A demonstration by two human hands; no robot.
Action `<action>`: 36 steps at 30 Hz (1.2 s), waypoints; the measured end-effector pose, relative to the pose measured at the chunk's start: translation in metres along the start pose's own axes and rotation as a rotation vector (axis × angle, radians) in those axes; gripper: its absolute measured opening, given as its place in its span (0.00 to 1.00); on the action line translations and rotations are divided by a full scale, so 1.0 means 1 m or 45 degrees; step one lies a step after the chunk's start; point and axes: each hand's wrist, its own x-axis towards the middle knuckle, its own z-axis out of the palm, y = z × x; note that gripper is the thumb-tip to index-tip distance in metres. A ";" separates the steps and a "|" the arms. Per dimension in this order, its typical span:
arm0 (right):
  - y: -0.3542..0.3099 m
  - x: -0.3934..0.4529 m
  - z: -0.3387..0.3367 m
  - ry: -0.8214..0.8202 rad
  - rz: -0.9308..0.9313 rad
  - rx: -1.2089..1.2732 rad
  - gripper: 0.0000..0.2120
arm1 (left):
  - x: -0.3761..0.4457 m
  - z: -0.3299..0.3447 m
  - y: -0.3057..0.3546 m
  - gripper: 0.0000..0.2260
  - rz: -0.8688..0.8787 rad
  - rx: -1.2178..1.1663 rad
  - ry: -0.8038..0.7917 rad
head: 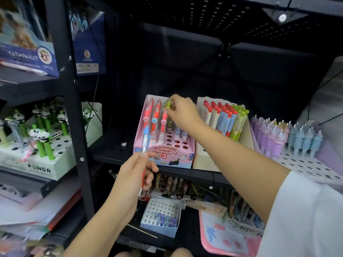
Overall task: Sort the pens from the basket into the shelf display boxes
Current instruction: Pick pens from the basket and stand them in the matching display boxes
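Pinching a green-capped pen [168, 104] over the pink box [182, 154] on the shelf [115, 154], right hand [182, 113] reaches in (red pens fill the left rows). Left hand [136, 168] grips a blue-capped pen [145, 140] upright before the box front

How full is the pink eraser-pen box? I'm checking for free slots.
Partly full. The pink box holds pens at left and back; several round holes at front right show empty.

Open holes are showing at front right of the pink display box [164, 156], w/ pens standing along its left and back. The cream box [201, 160] is sitting just beside it on the right; the black upright post [74, 115] is blocking the left.
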 end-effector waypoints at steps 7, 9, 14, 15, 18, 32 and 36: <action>-0.004 -0.007 0.010 0.013 -0.174 -0.484 0.03 | -0.002 0.005 0.001 0.10 -0.001 0.045 -0.016; -0.004 -0.010 0.011 -0.021 -0.212 -0.577 0.05 | -0.002 0.007 0.002 0.10 -0.002 0.043 -0.022; 0.002 -0.022 -0.014 0.247 -0.171 -0.234 0.11 | -0.002 0.012 0.001 0.09 0.009 0.041 -0.027; 0.002 -0.028 -0.022 0.308 -0.141 -0.089 0.10 | -0.001 0.015 0.000 0.09 0.012 0.044 -0.030; -0.002 -0.053 -0.039 0.109 -0.066 0.535 0.10 | -0.001 0.027 0.000 0.09 0.043 0.075 -0.067; 0.024 -0.073 -0.065 -0.035 0.197 1.120 0.06 | -0.001 0.043 -0.006 0.07 0.111 0.239 -0.089; 0.022 -0.073 -0.061 -0.173 0.289 1.344 0.11 | 0.000 0.042 0.000 0.10 0.041 0.159 -0.102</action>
